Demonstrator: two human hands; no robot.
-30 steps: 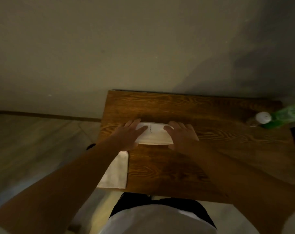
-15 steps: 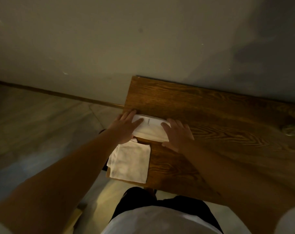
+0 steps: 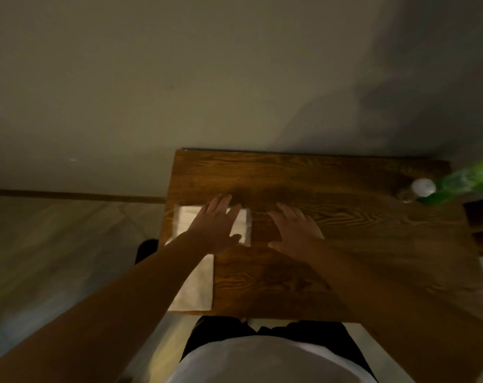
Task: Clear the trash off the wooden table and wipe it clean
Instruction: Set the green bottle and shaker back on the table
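Observation:
A dark wooden table [image 3: 331, 258] stands against a plain wall. A folded white cloth [image 3: 243, 222] lies flat near its left edge, and my left hand [image 3: 215, 228] rests palm down on it with fingers spread. A second white cloth [image 3: 198, 286] lies nearer me along the left edge, partly under my left forearm. My right hand [image 3: 295, 230] is flat on the bare wood just right of the folded cloth, fingers apart, holding nothing.
A clear bottle with a white cap [image 3: 420, 189] and something bright green [image 3: 467, 183] sit at the table's far right corner. Pale floor [image 3: 55, 244] lies to the left of the table. My body is at the near edge.
Both hands held the folded white cloth between them before. Now the cloth lies flat further left under my left hand, and my right hand has come off it onto bare wood.

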